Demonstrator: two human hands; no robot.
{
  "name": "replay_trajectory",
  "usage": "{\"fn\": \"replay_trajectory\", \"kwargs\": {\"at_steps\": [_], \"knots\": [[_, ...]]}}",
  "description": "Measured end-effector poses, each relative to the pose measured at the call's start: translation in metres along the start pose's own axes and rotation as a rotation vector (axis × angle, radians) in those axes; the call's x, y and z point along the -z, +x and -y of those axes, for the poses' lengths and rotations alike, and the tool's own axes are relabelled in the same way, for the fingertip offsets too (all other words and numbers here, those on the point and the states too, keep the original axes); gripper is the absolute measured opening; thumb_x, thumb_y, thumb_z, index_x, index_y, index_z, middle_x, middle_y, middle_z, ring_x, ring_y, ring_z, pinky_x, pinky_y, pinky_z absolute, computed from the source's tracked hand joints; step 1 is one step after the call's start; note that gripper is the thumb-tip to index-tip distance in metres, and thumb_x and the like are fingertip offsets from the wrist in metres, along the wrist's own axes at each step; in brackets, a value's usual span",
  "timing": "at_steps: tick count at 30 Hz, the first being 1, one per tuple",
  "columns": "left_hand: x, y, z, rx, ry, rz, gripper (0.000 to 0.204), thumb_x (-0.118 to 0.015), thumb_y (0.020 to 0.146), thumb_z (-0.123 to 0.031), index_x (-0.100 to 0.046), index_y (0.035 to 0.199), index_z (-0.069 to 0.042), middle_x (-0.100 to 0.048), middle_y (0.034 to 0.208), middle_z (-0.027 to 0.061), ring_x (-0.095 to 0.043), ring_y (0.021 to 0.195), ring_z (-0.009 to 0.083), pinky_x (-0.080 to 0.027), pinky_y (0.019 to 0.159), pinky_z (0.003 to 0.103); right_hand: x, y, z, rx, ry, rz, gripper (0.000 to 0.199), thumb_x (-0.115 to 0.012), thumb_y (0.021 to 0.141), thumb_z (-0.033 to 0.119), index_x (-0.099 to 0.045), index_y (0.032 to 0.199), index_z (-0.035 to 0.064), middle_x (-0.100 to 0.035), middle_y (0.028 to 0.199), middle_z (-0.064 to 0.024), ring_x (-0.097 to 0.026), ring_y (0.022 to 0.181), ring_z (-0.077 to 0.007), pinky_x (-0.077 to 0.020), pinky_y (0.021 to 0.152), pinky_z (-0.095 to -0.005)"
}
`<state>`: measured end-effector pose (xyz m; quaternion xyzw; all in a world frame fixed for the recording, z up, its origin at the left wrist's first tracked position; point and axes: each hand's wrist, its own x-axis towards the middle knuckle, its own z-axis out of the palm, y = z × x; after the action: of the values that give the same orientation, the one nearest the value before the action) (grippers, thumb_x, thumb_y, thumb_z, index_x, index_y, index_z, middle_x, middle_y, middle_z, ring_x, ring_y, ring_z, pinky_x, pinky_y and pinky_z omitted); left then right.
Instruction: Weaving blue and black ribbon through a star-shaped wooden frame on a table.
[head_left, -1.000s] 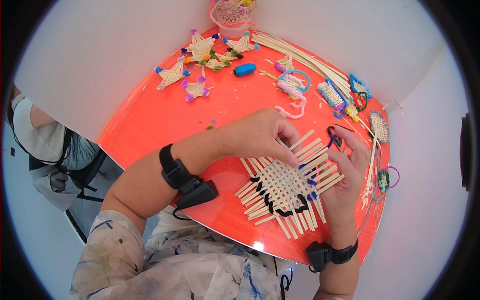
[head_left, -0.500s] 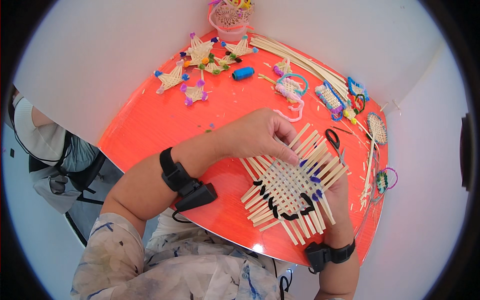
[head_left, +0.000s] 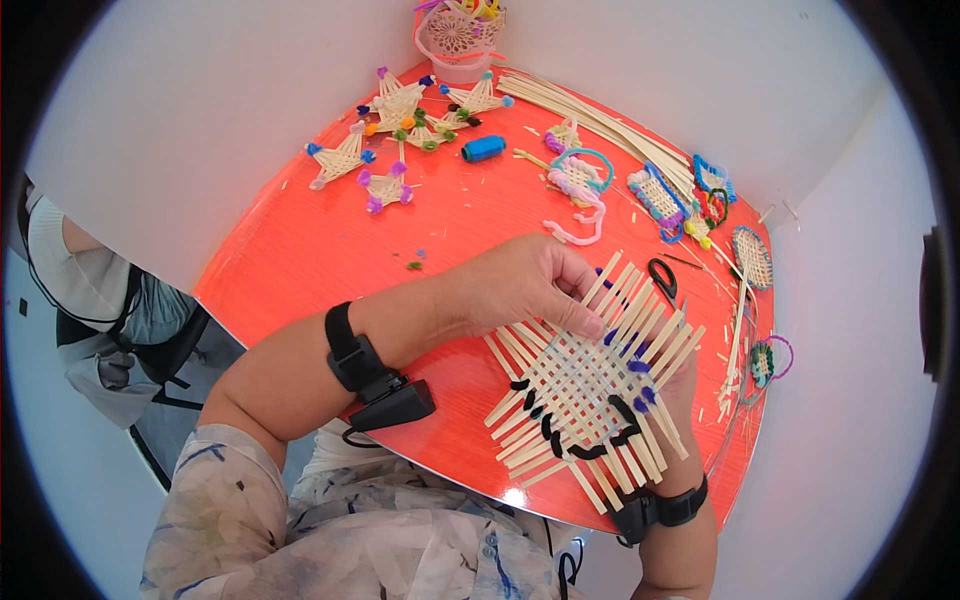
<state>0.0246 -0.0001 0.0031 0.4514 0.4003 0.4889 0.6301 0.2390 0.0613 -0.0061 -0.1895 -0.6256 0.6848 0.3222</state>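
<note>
Over the red bench (head_left: 300, 270), at four o'clock, I see the woven straw mat (head_left: 590, 385) clamped by both hands: left hand (head_left: 520, 290) pinches its upper edge, right hand (head_left: 680, 390) supports it beneath, mostly hidden. Scissors (head_left: 662, 278) lie just beside.

The person wears a loose, short-sleeved shirt of pale grey fabric (head_left: 300, 530) with a washed-out blue and beige brush-stroke print, and a row of small round buttons runs down its front. The left hand (head_left: 520, 290) is bare, with no ring or glove. On the left wrist sits a broad black strap (head_left: 345, 345) carrying a black wedge-shaped plastic device (head_left: 395, 405), from which a thin black cable trails toward the body. The right hand (head_left: 685, 385) is mostly hidden, and its wrist bears a similar black band (head_left: 660, 510).
</note>
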Motion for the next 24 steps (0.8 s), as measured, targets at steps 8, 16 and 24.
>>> {"fn": "replay_trajectory", "kwargs": {"at_steps": [8,16,24], "knots": [[0.004,0.000,0.004,-0.007,-0.005,0.022,0.015,-0.076,0.080,-0.010,-0.070,0.092,-0.001,-0.070,0.085,0.0043,-0.065,0.076,0.0093,-0.051,0.072,0.024,0.000,-0.002,-0.005,-0.041,0.145,0.124,0.037,-0.067,0.082,-0.001,-0.061,0.119,-0.0004,-0.064,0.108,-0.0041,-0.061,0.098,-0.0125,-0.0495,0.085,-0.0274],[0.003,0.000,0.006,0.003,-0.052,-0.002,0.007,-0.073,0.082,-0.008,-0.070,0.086,-0.003,-0.068,0.080,0.0016,-0.062,0.075,0.0077,-0.048,0.072,0.023,-0.009,-0.001,-0.002,-0.188,0.394,0.120,0.033,-0.060,0.089,0.006,-0.056,0.121,-0.0015,-0.064,0.108,-0.0057,-0.062,0.096,-0.0137,-0.0526,0.083,-0.0287],[0.008,0.002,0.006,0.008,-0.016,-0.049,0.009,-0.075,0.080,-0.010,-0.070,0.083,-0.003,-0.067,0.077,0.0018,-0.061,0.073,0.0072,-0.047,0.070,0.023,-0.006,0.005,0.001,-0.029,-0.167,0.132,0.034,-0.064,0.087,0.003,-0.057,0.120,-0.0001,-0.061,0.109,-0.0037,-0.060,0.097,-0.0122,-0.0493,0.080,-0.0267]]}}
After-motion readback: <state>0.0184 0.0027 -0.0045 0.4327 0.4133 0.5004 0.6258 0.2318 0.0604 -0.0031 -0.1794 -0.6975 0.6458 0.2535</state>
